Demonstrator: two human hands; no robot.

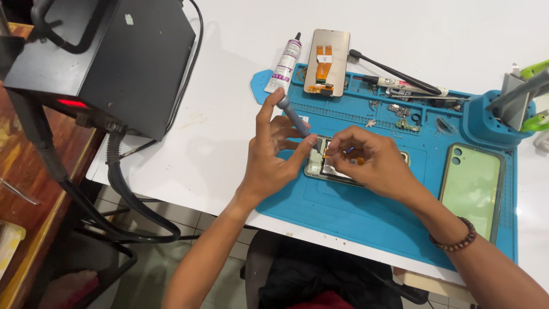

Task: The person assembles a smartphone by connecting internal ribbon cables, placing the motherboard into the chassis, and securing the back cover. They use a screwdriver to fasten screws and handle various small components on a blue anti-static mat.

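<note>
We see a blue mat [366, 217] on a white table [229, 114], and most of the clutter sits along the mat's far edge: a glue tube [287, 63] lying across its far left corner, a screen panel [327, 62] face down just beside it with its orange flex showing, then a black tool [389, 70], a marker [400, 86] and some small loose parts [400, 114]. At the mat's far right corner stands a blue holder [492, 114] with tools in it. A pale green back cover [472, 186] lies near the mat's right edge, well apart from the hands. A black station [114, 51] sits at the table's far left corner, its hose [131, 200] hanging over the near edge.

Nothing lies between the hands. The opened phone [320, 166] rests in the middle of the mat, mostly covered by them. Our left hand [274, 154] holds a grey screwdriver [293, 114] between thumb and fingers, the forefinger raised beside its top, and its tip points down at the phone's left end. Our right hand [366, 160] is curled over the phone, fingertips pressed together on something small and orange [349, 152]; what exactly, we cannot tell.
</note>
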